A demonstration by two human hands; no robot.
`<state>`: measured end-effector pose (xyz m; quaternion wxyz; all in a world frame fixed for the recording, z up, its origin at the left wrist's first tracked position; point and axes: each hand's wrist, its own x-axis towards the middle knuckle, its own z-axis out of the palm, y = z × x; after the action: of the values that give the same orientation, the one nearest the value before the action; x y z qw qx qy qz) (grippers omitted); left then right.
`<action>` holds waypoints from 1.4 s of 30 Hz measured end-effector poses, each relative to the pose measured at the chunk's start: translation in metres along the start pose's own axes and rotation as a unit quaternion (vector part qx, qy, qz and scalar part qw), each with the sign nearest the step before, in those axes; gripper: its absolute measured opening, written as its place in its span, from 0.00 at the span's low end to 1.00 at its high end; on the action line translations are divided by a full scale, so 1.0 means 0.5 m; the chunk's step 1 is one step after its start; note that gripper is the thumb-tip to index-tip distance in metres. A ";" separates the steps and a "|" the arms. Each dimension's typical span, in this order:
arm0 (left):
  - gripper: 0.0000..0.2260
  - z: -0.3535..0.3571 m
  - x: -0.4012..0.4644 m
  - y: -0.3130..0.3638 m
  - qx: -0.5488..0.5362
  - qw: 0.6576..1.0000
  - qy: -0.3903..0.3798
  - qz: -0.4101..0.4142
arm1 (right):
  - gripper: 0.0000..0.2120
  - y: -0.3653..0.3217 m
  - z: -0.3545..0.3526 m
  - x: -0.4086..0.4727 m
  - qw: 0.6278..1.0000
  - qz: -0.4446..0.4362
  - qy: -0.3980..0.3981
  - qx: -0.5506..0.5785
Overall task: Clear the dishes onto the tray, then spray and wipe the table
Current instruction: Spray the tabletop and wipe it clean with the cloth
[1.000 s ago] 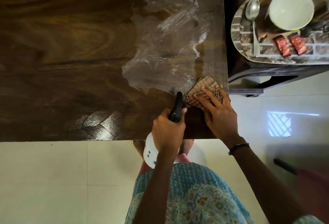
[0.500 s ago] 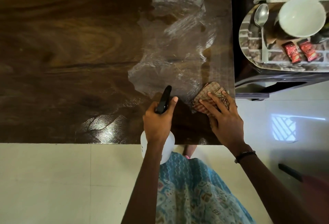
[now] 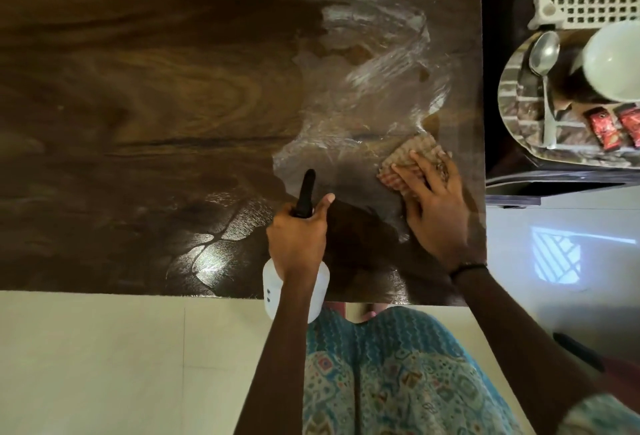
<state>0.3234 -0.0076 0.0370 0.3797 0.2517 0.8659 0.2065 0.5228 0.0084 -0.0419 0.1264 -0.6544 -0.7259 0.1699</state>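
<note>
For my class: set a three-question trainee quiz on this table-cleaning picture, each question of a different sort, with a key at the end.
1. True or false: the left hand grips the spray bottle.
2. Multiple choice: the right hand presses the cloth on (a) the tray, (b) the table, (c) the floor.
3. Fill in: on the tray, the spoon lies beside a white ____.

Key: 1 true; 2 b; 3 bowl.
</note>
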 end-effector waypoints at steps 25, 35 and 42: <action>0.20 -0.102 0.143 0.091 -0.169 0.983 -0.073 0.026 | 0.27 -0.264 0.099 0.211 0.976 -0.189 -0.109 -0.014; 0.16 -0.084 0.181 0.110 -0.136 0.981 -0.116 0.073 | 0.24 -0.015 -0.008 0.022 0.978 -0.151 -0.123 -0.071; 0.08 -0.030 0.165 0.143 -0.098 0.972 -0.177 0.120 | 0.23 0.010 -0.028 0.175 0.995 0.090 0.007 -0.033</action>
<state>0.2839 0.0950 0.0398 0.5223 0.3477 0.7241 0.2862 0.5233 0.0970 -0.0349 0.0942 -0.7219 -0.6686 0.1515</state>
